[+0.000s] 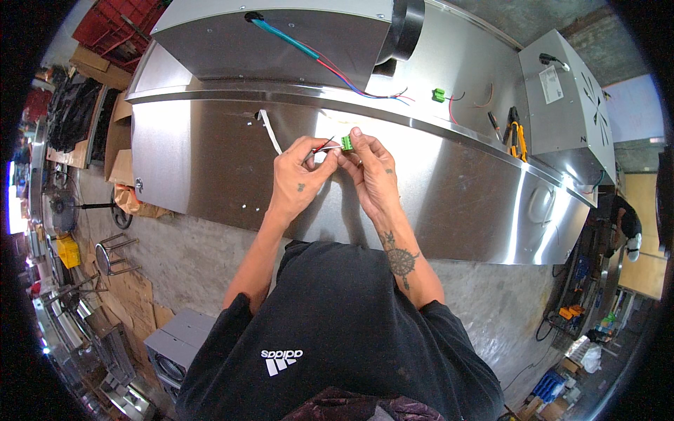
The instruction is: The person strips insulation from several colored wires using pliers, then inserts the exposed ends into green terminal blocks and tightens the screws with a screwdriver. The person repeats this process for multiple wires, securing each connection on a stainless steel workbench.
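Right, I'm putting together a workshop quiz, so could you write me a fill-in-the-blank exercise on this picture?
1. The bare right hand grips a small ____ plastic connector block.
2. A flat ____ cable runs from the shiny steel panel toward the bare left hand.
3. The round-seated metal stool stands on the person's ____ side.
4. The person wears a short-sleeved ____ shirt.

Missing words: green; white; left; black.

Terminal block [346, 143]: small, green, gripped in right fingers [360, 142].
White cable [269, 130]: slim, bent, running from far-left panel hole [258, 115] toward left fingers [303, 147].
Wires [325, 146]: red and black, left of block.
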### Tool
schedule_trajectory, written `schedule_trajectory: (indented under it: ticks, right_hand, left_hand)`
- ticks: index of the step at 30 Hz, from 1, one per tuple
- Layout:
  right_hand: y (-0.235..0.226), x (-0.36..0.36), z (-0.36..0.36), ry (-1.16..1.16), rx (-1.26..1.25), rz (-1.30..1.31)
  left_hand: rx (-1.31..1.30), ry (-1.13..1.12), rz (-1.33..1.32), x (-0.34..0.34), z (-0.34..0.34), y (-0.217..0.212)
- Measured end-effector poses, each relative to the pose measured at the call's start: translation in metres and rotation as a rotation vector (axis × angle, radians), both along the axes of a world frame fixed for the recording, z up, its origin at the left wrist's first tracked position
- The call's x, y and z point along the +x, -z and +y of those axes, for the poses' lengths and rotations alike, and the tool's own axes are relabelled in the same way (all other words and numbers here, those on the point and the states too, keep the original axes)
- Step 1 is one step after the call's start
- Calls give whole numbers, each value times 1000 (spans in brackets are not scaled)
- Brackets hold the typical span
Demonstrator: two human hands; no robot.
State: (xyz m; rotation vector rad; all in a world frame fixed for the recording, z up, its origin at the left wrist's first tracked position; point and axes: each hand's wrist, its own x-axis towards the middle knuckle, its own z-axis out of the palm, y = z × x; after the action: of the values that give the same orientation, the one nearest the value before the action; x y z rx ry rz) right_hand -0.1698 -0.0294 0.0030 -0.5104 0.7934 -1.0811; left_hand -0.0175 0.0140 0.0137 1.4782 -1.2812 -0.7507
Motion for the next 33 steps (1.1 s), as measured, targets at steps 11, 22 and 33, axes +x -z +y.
schedule_trajectory:
  ticks: [11, 22, 33]
  right_hand:
    - [-2, 1, 1, 9, 42, 15]
    - [-2, 1, 0, -4, 9, 22]
    - [-5, 6, 3, 1, -23, 89]
  left_hand:
    - [-77, -5, -81, 0, 0, 0]
    - [-75, -31, -91, -2, -1, 2]
    - [-85, -9, -97, -3, 0, 0]
